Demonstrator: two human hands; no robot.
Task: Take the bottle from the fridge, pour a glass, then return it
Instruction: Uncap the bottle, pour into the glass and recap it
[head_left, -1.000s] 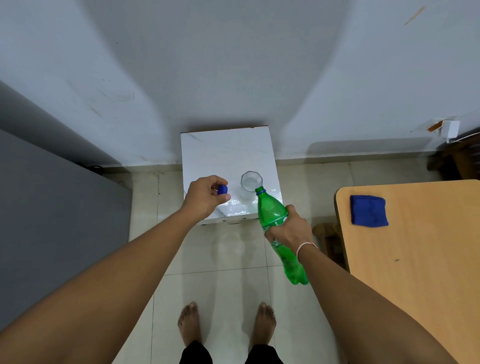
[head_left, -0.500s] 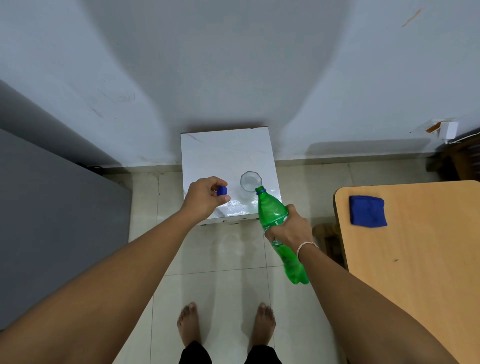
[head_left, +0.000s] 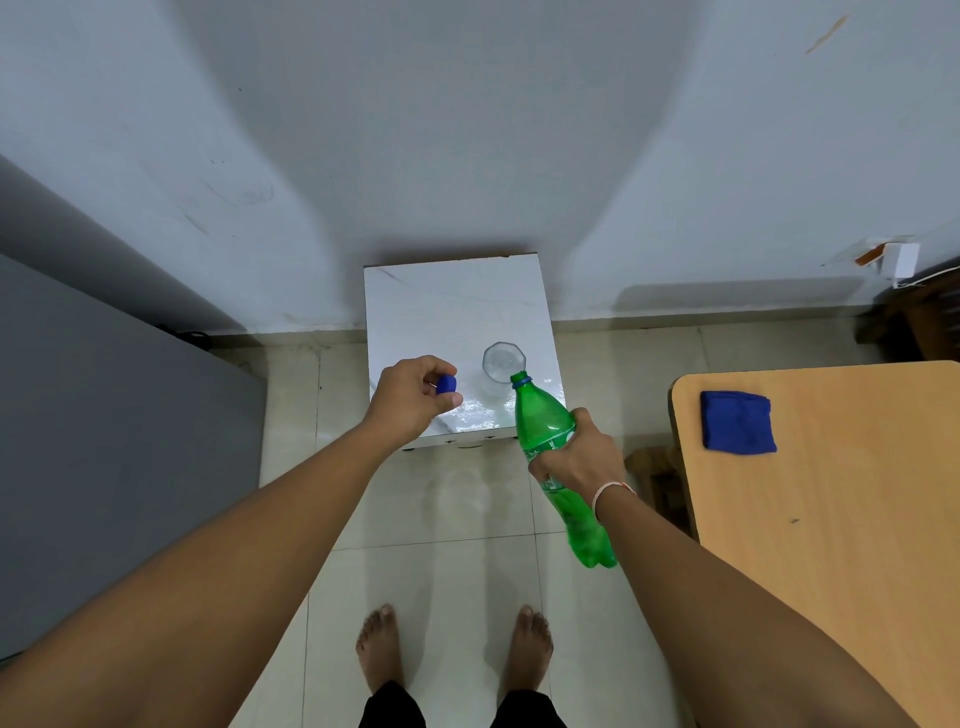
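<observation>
- One green bottle (head_left: 540, 431), uncapped, tilted: our right hand (head_left: 582, 457) grips it.
- One blue cap (head_left: 446, 385): our left hand (head_left: 410, 397) fingers pinch it.
- One glass (head_left: 501, 366) on the counter (head_left: 441, 306).
- One blue cloth (head_left: 736, 421).

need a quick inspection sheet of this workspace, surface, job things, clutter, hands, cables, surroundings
surface: small white marble-look stand against the wall, its top glossy.
job's things: clear glass upright on the stand; green bottle uncapped and tilted, mouth at the glass rim; blue cap off the bottle.
clutter: folded blue cloth on the wooden table.
grippers: left hand pinches the cap; right hand grips the bottle round its middle.
cables: dark cord on the floor by the wall, left of the stand.
surroundings: grey wall, tiled floor, grey cabinet side at left, bare feet below.
</observation>
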